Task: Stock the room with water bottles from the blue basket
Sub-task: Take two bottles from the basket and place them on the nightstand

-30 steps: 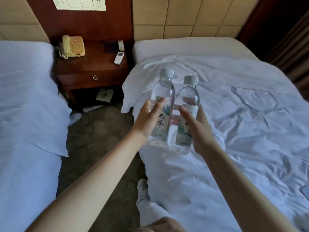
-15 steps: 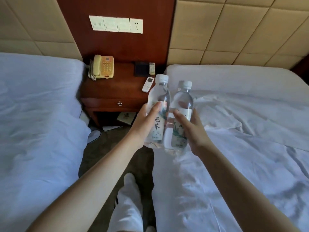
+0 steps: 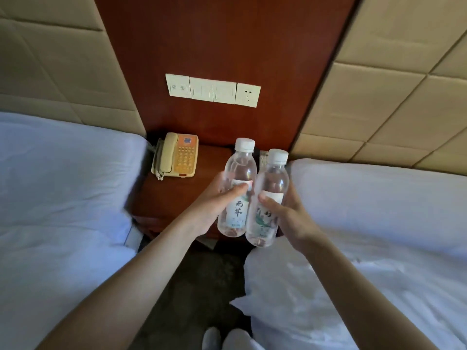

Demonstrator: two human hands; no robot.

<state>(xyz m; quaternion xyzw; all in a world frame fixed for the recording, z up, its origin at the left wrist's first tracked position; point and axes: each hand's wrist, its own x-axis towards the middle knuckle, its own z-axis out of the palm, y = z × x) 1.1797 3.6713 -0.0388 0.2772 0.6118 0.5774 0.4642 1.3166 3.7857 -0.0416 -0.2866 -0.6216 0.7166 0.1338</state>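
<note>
Left hand (image 3: 214, 205) grips left bottle (image 3: 236, 193), right hand (image 3: 290, 218) grips right bottle (image 3: 269, 198); both upright, touching; nightstand (image 3: 182, 193) free top at 10 o'clock, left hand nearer.

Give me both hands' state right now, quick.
Left hand: closed around the left water bottle, held upright.
Right hand: closed around the right water bottle, held upright.

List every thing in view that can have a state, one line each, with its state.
left bottle: capped, upright, gripped by the left hand, held above the nightstand.
right bottle: capped, upright, gripped by the right hand, touching the left bottle.
telephone: handset on its cradle, resting on the nightstand.
wall socket: nothing plugged in.
right bed: sheet rumpled.
</note>
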